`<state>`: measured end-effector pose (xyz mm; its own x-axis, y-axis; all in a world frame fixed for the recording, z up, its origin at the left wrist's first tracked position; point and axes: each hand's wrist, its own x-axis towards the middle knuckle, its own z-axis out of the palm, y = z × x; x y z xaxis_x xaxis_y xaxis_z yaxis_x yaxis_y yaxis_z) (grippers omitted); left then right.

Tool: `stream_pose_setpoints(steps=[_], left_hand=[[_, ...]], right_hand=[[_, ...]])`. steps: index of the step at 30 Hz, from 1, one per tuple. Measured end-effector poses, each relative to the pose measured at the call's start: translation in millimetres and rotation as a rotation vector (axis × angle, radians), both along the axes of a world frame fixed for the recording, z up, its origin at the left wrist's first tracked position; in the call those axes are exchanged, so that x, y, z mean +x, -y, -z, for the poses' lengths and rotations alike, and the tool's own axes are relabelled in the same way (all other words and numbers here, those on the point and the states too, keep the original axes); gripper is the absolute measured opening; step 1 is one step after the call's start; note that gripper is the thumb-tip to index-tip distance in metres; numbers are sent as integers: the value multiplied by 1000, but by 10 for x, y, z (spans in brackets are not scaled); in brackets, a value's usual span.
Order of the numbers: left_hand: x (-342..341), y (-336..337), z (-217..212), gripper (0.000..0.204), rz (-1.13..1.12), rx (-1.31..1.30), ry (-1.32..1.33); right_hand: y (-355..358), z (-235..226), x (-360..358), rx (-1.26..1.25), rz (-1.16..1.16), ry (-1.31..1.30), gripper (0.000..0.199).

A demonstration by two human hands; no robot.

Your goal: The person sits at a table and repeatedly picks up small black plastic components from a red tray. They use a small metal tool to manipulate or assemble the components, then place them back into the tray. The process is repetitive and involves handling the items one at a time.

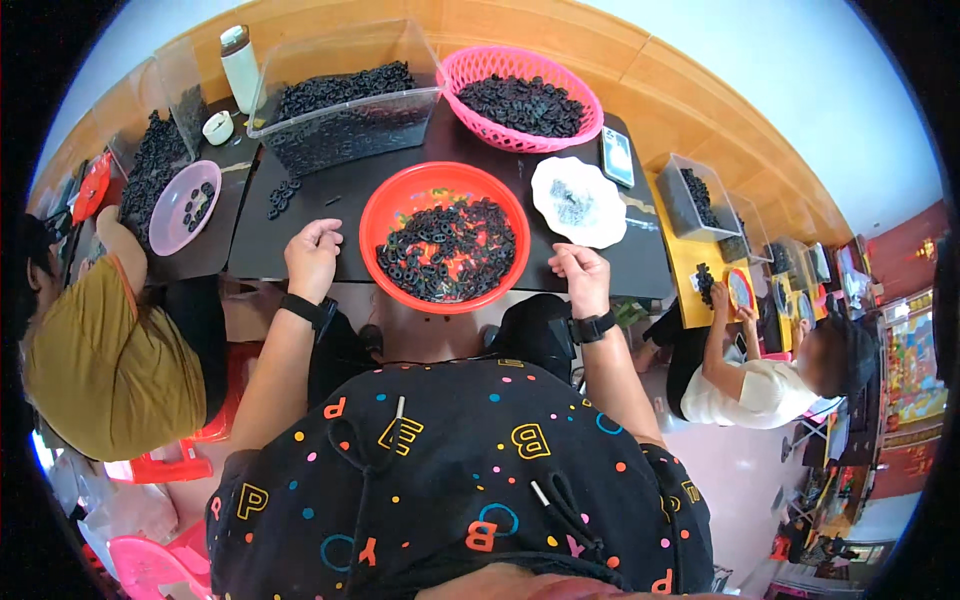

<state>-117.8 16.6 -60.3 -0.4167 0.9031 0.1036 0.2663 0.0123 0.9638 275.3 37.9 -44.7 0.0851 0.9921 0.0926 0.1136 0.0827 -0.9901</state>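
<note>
My left hand [314, 256] rests at the near edge of the black table, left of a red basin [372, 215], with its fingers curled together. Whether it holds anything small is hidden. My right hand [582, 272] is on the basin's other side, thumb and fingers drawn into a pinch; what is between them, if anything, is too small to make out. Many small black rings [440, 245] cover much of the basin's patterned floor. Just beyond my right hand sits a white scalloped plate [606, 222] with a heap of tiny grey pieces [570, 203].
At the back stand a clear bin [345, 130] and a pink basket [462, 118], both holding black pieces. A phone [618, 158] lies by the plate. Loose black rings [284, 195] lie left. One person sits left near a pink bowl [165, 215]; another works at the yellow table [690, 285].
</note>
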Motion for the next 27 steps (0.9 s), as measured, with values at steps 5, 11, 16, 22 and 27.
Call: stream_pose_setpoints(steps=[5,11,16,22,27], left_hand=[[20,97,41,20,-10,97,-221],[48,226,37,18,-15,217,-557],[57,271,78,17,-21,234,-630],[131,329,15,17,-31,262,-587],[120,283,77,19,-38,261,-593]], right_hand=[[9,118,60,104,-33,61,14],[59,184,39,194,-91,131,15],[114,165,28,218,-87,212,14],[126,173,30,233,-62,247,12],[122,191,25,238,-41,274,13]])
